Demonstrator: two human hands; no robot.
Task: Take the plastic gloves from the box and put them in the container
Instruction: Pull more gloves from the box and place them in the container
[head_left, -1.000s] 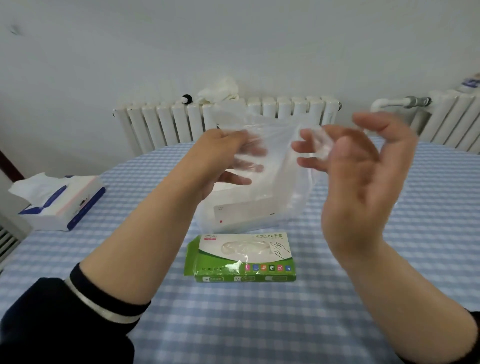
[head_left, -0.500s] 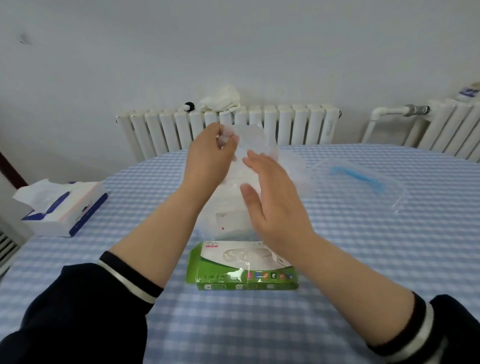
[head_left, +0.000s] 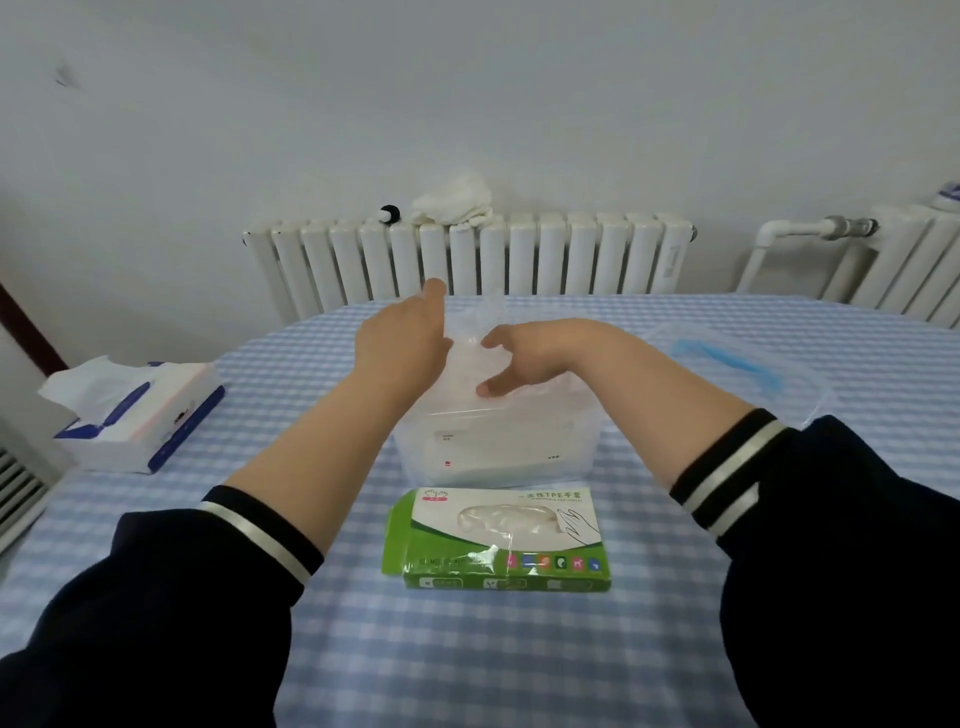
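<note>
Reaching over the clear, lidless plastic container (head_left: 493, 441), the person has both hands at its open top. The left hand (head_left: 405, 343) is raised at the container's left edge, fingers closed in a pinch on a thin, see-through plastic glove (head_left: 480, 332) whose film stands up between the hands. The right hand (head_left: 524, 358) dips into the opening with fingers loosely spread and bent downward, pressing on the film rather than gripping it, as far as I can tell. That glove sits partly inside the container and partly above its rim. A whitish mass already fills the lower part of the container, probably gloves, though I cannot be sure through the wall. Just in front, on the blue-and-white checked worktop (head_left: 467, 649), lies the flat green-and-white cardboard glove box (head_left: 498, 540); film pokes from its window, so I judge more gloves remain to pull out. A clear lid with a blue handle (head_left: 737, 364) lies off to the right, a tissue pack (head_left: 135, 410) to the left.
</note>
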